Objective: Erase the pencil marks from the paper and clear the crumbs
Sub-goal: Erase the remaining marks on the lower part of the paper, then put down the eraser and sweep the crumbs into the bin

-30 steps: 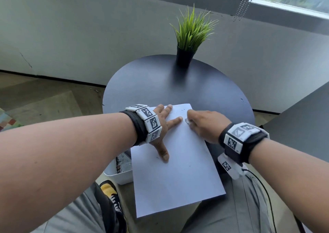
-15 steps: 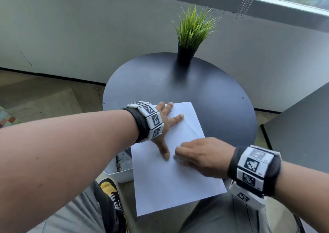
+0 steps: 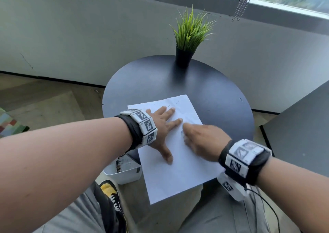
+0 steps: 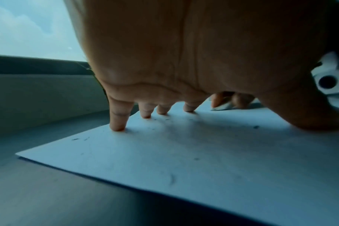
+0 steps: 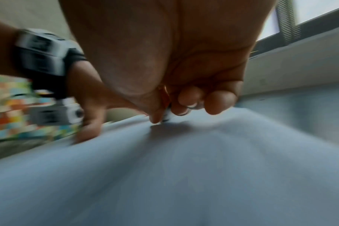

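A white sheet of paper (image 3: 178, 175) lies on the round black table (image 3: 213, 93), its near end hanging over the table's edge. My left hand (image 3: 164, 125) presses flat on the sheet's upper left part, fingers spread, fingertips (image 4: 117, 126) on the paper (image 4: 184, 152). My right hand (image 3: 201, 140) sits just right of it, curled, pinching a small white eraser (image 5: 167, 117) against the paper (image 5: 184, 168). The eraser (image 4: 222, 107) also shows past the left palm. Small dark crumbs (image 4: 170, 178) and faint marks (image 3: 186, 113) dot the sheet.
A potted green grass plant (image 3: 190, 36) stands at the table's far edge. A white bin (image 3: 124, 172) sits on the floor under the left wrist. A second dark tabletop (image 3: 302, 131) is at the right. My knees are below the paper.
My right hand swept with the eraser from the sheet's upper part down toward me, then back up beside the left index finger. The left hand stayed pressed on the paper.
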Motion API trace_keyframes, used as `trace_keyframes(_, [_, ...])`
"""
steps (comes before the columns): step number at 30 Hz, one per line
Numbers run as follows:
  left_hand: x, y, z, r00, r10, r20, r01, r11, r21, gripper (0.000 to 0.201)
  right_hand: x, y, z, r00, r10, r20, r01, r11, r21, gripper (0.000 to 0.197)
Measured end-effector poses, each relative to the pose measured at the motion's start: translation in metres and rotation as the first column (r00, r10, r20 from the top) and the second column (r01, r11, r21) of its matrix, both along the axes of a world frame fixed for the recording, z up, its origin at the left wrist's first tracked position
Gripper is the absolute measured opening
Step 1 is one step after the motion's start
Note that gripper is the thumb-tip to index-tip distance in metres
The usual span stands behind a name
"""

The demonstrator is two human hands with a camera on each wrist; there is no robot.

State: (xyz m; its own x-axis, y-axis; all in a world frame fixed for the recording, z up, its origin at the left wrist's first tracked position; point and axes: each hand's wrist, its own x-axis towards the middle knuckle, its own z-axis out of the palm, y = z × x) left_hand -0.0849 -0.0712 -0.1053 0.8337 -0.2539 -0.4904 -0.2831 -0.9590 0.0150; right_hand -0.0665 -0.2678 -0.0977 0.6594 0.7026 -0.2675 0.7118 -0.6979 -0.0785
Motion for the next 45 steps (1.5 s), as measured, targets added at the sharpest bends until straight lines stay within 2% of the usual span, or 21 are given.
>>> trace_keyframes(2, [-0.002,0.001,-0.005,1.0,-0.01,-0.01,0.011,0.999,0.031,0.146,-0.028,0.002,0.0,0.976,0.202,-0.076,-0.201,0.979,0.03,0.01])
trace_keyframes(4, [0.0,0.001,-0.006,1.0,-0.021,-0.015,0.022,0.999,0.036,0.149,-0.029,0.0,0.001,0.963,0.249,-0.102,-0.25,0.968,0.007,0.009])
trace_keyframes(8, [0.002,0.001,-0.003,0.999,-0.018,-0.042,0.02,0.999,0.035,0.148,0.031,-0.013,0.004,0.992,-0.128,0.011,0.128,0.992,-0.016,0.02])
trace_keyframes(9, [0.003,0.001,-0.002,0.999,-0.017,-0.044,0.019,0.999,0.036,0.148,0.037,-0.017,0.002,0.987,-0.157,0.023,0.156,0.988,0.009,0.021])
trace_keyframes(11, [0.002,0.001,-0.001,0.999,-0.015,-0.052,0.017,0.999,0.034,0.148,0.022,-0.016,0.0,0.998,-0.055,0.027,0.055,0.998,0.011,0.016])
trace_keyframes(14, [0.003,0.0,-0.001,0.998,-0.02,-0.053,0.023,0.999,0.046,0.148,-0.015,-0.012,0.0,0.978,0.174,-0.116,-0.176,0.984,-0.01,0.012])
trace_keyframes(15, [0.003,0.0,-0.001,0.998,-0.02,-0.055,0.022,0.999,0.048,0.148,-0.012,-0.012,0.002,0.978,0.167,-0.126,-0.17,0.985,-0.014,0.01])
trace_keyframes(17, [0.004,0.0,-0.002,0.998,-0.019,-0.059,0.022,0.999,0.045,0.148,0.011,-0.013,0.007,0.999,0.02,-0.039,-0.021,0.999,-0.037,0.03])
trace_keyframes(19, [0.005,0.001,-0.003,0.998,-0.022,-0.055,0.025,0.998,0.053,0.149,0.027,-0.016,0.004,0.992,-0.115,0.042,0.116,0.993,-0.024,0.024])
trace_keyframes(21, [0.004,0.001,-0.003,0.998,-0.026,-0.057,0.03,0.997,0.065,0.149,0.012,-0.01,0.002,0.999,-0.029,0.022,0.03,0.999,-0.02,0.016])
trace_keyframes(24, [0.003,0.001,-0.001,0.998,-0.03,-0.062,0.035,0.996,0.076,0.148,-0.028,-0.003,0.006,0.982,0.149,-0.113,-0.158,0.985,-0.069,0.016])
trace_keyframes(26, [0.003,0.002,-0.001,0.998,-0.039,-0.049,0.042,0.997,0.065,0.147,-0.012,-0.014,0.004,0.997,0.051,-0.065,-0.055,0.997,-0.057,0.012])
trace_keyframes(28, [-0.003,0.003,-0.002,0.999,-0.051,-0.014,0.052,0.998,0.037,0.14,0.018,-0.031,0.003,0.984,-0.173,-0.038,0.171,0.984,-0.057,0.027])
trace_keyframes(29, [-0.008,0.004,-0.002,0.998,-0.056,0.006,0.056,0.998,0.007,0.133,0.032,-0.044,0.001,0.956,-0.287,-0.058,0.286,0.958,-0.021,0.031])
trace_keyframes(31, [-0.022,0.009,-0.001,0.998,-0.032,0.053,0.037,0.996,-0.085,0.111,0.049,-0.065,-0.001,0.868,-0.477,-0.139,0.489,0.869,0.077,0.02])
trace_keyframes(33, [-0.039,0.021,0.001,0.993,0.076,0.087,-0.056,0.976,-0.212,0.089,0.054,-0.076,0.001,0.806,-0.577,-0.13,0.59,0.801,0.102,0.02])
trace_keyframes(36, [-0.067,0.048,0.007,0.913,0.397,0.097,-0.332,0.858,-0.391,0.06,0.034,-0.066,0.009,0.784,-0.62,-0.038,0.617,0.77,0.159,0.031])
trace_keyframes(39, [-0.084,0.071,0.006,0.742,0.666,0.08,-0.583,0.7,-0.412,0.027,0.005,-0.042,0.001,0.85,-0.517,-0.1,0.525,0.847,0.079,0.029])
trace_keyframes(42, [-0.1,0.082,0.0,0.628,0.778,0.011,-0.718,0.585,-0.377,0.034,-0.023,-0.024,-0.003,0.877,-0.466,-0.12,0.474,0.88,0.041,0.039])
trace_keyframes(43, [-0.103,0.083,0.0,0.574,0.815,-0.081,-0.757,0.49,-0.432,0.038,-0.027,-0.021,-0.003,0.872,-0.473,-0.123,0.481,0.876,0.044,0.041])
trace_keyframes(45, [-0.111,0.079,0.001,0.414,0.805,-0.425,-0.796,0.095,-0.597,0.038,-0.036,-0.014,-0.004,0.868,-0.478,-0.131,0.487,0.872,0.043,0.044])
